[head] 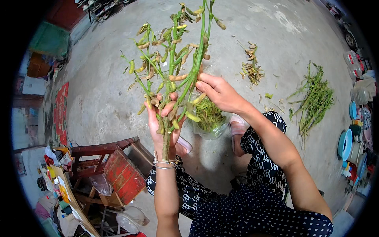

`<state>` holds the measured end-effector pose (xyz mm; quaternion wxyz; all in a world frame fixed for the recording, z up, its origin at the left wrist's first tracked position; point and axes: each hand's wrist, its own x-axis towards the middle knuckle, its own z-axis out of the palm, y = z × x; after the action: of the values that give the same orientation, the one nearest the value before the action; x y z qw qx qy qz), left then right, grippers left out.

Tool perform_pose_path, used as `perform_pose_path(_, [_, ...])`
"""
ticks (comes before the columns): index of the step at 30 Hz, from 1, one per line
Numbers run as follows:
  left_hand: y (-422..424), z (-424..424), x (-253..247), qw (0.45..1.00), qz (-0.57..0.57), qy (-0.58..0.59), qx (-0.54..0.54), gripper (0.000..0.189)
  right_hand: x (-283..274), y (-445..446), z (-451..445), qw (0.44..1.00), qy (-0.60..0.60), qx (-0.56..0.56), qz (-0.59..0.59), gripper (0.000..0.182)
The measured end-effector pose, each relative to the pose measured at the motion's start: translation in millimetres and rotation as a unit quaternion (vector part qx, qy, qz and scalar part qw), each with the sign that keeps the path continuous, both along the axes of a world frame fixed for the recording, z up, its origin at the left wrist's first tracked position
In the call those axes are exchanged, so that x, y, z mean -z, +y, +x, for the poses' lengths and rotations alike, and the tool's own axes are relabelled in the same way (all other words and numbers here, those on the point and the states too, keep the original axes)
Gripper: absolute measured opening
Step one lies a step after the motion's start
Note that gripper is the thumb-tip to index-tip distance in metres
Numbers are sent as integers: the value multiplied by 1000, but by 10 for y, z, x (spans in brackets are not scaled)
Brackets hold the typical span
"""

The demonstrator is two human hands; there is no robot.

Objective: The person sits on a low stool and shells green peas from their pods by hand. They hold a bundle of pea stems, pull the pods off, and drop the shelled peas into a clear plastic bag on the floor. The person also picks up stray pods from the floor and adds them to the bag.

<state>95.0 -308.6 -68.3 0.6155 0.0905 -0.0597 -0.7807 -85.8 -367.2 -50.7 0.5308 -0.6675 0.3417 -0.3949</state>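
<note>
A branched soybean plant point(171, 62) stands nearly upright in front of me, with green, yellowish and brown pods along its stems. My left hand point(161, 118) grips the thick lower stalk, whose cut end points down toward my wrist. Higher up on the right side, my right hand point(217, 90) pinches a green stem between thumb and fingers. Below, between my feet, a clear plastic bag point(211, 134) holds many picked green pods point(208, 115). Part of the bag is hidden behind the plant and my right hand.
On the concrete floor lie a pile of stripped green stalks point(315, 100) at right and a small heap of brown dried pods point(253, 65). A worn red wooden chair point(124, 174) stands at lower left beside a cluttered table point(69, 195). Blue basins point(345, 145) line the right edge.
</note>
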Motion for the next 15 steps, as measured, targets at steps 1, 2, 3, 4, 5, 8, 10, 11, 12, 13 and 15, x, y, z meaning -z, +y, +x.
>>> perform_pose_path(1, [-11,19,46,999,-24,35,20,44,29,5,9,999,3,13,-40,21])
perform_pose_path(2, [-6,31,57,998,-34,36,25,45,41,23,-7,999,21,12,-43,20])
perform_pose_path(3, [0,37,65,998,-43,36,30,45,33,53,-7,998,39,8,-46,19])
perform_pose_path(4, [27,43,56,999,-38,2,21,44,31,80,-8,997,57,5,-49,18])
perform_pose_path(5, [38,25,42,999,-31,-19,7,41,64,101,-6,993,67,16,-98,16])
perform_pose_path(8, [68,-83,-86,999,10,-48,-9,38,142,133,-62,966,134,30,-219,14])
perform_pose_path(10, [71,-84,-57,998,-38,34,21,37,93,136,-127,938,224,9,-263,15])
perform_pose_path(11, [81,-100,-70,1000,-19,16,5,37,54,124,-146,929,245,-1,-279,13])
perform_pose_path(12, [94,-133,-99,1000,1,-3,-11,37,20,99,-162,919,264,-12,-293,11])
perform_pose_path(13, [105,-152,-110,999,22,-21,-28,37,-6,73,-177,908,283,-23,-307,10])
perform_pose_path(15, [129,-100,-63,1000,16,-18,-15,37,-42,27,-186,871,349,-60,-341,9])
